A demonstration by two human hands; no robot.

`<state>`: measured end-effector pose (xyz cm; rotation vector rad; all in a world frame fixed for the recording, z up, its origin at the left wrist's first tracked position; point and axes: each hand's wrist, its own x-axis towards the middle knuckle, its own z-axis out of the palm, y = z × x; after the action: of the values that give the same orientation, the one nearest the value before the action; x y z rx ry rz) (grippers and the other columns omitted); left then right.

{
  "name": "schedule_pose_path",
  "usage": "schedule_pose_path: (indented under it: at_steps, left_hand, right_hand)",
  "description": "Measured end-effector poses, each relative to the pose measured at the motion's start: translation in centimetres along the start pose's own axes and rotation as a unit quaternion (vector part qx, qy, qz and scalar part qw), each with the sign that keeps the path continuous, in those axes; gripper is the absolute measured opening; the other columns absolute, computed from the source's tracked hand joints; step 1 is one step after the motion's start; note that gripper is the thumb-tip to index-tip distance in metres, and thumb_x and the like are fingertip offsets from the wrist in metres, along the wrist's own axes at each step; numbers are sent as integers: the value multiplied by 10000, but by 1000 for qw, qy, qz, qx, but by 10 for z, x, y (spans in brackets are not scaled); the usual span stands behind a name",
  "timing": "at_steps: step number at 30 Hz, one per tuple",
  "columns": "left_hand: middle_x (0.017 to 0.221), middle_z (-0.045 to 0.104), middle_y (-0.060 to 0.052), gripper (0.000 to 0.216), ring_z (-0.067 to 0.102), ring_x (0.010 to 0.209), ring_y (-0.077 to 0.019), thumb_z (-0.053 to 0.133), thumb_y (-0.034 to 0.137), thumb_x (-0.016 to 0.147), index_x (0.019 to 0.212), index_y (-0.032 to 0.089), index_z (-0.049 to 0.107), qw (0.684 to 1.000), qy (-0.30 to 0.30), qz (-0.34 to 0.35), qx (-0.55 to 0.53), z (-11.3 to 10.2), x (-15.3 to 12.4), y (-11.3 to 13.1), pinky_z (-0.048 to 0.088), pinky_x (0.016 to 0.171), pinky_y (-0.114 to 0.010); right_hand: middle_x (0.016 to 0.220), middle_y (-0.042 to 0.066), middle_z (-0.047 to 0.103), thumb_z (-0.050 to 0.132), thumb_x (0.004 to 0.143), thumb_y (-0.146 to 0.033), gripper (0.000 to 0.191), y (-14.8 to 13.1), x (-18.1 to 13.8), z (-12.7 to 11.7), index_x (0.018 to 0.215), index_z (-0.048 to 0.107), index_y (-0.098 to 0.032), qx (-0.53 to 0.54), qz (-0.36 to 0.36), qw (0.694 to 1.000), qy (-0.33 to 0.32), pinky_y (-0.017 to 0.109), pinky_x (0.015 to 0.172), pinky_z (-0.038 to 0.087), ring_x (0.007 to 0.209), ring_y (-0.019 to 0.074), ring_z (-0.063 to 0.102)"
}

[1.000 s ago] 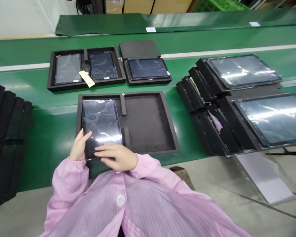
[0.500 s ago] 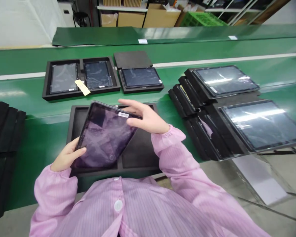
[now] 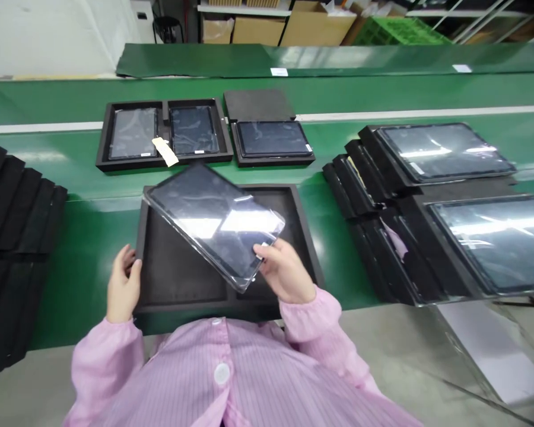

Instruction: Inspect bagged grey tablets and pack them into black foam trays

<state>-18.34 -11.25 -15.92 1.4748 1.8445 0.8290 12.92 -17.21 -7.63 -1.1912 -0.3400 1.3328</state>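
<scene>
My right hand (image 3: 287, 270) grips one corner of a tablet (image 3: 213, 219), thumb on top near a small white label. The tablet is held at a slant above a black foam tray (image 3: 182, 279), its glossy screen side up and catching bright reflections. Beside the tray's left rim is my left hand (image 3: 124, 281), fingers curled but apart from the thumb, holding nothing. Whether it touches the rim I cannot tell. The part of the tray under the tablet is hidden.
Behind stand a black tray with two tablets (image 3: 133, 130), a yellow slip (image 3: 165, 152) on it, and another tray with one tablet (image 3: 273, 139). Stacked trays with tablets (image 3: 445, 151) are at right, stacked black trays (image 3: 22, 207) at left. A green work surface (image 3: 93, 219) lies beneath.
My left hand has let go of the tablet and moved down to the tray's left side. The tablet has turned in my right hand, which now holds its near right corner.
</scene>
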Motion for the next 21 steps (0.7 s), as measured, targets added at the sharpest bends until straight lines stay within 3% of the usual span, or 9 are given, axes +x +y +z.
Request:
schedule_pose_path:
  at_steps: [2,5,10,13,16,18,20,21]
  left_hand:
    - [1400,573,-159,520,532,1323,-294,472,369,910,1380,151,517,1000,-16,11,-22,15,-15,5,369,1176,-486]
    - [1475,506,-152,531,468,1387,-271,455,323,927,1428,149,472,998,-21,11,-52,36,-26,20,318,1213,-456]
    - [1505,479,-127,508,434,1413,-237,457,239,908,1406,151,503,993,-22,38,-110,59,-19,35,288,1232,-411]
    - [1499,490,-113,505,463,1389,-228,464,252,900,1395,162,508,983,-32,6,-181,63,-15,39,324,1213,-396]
    - [1472,512,-112,475,448,1396,-239,467,360,913,1337,168,563,984,-43,25,-172,60,-14,43,301,1221,-406]
    - [1487,479,-138,515,394,1433,-266,506,416,893,1337,165,568,990,-66,67,-102,58,-14,45,260,1233,-443]
    - [1529,398,-175,587,321,1472,-312,563,422,858,1386,167,533,991,-92,101,1,58,-14,46,226,1232,-505]
    - [1547,356,-191,615,288,1486,-335,581,417,850,1411,173,513,987,-104,111,50,58,-14,47,221,1225,-533]
  right_hand:
    - [712,3,692,884,592,-314,307,19,-10,3,791,684,-193,9,45,999,-23,318,625,557,651,182,657]
    - [760,7,717,873,627,-348,319,45,-20,10,827,672,-202,23,43,999,-21,348,697,581,707,193,681]
    - [968,28,746,869,626,-462,419,83,-27,23,911,682,-219,20,59,997,-49,387,906,557,936,218,694]
    - [1009,77,754,882,571,-543,545,95,-27,25,936,706,-179,0,133,984,-118,387,875,570,917,225,718]
    - [844,156,764,778,642,-684,641,87,-23,18,897,726,-98,-41,242,946,-212,386,687,591,716,241,740]
    - [765,150,761,711,694,-721,658,68,-17,8,884,731,-91,-109,270,915,-280,358,651,585,660,224,734]
    - [779,119,772,695,731,-694,605,36,-3,-2,917,738,-120,-209,216,902,-311,338,705,588,697,201,740]
    - [805,111,777,693,753,-665,567,18,9,-7,941,741,-132,-262,160,904,-296,341,736,591,724,198,743]
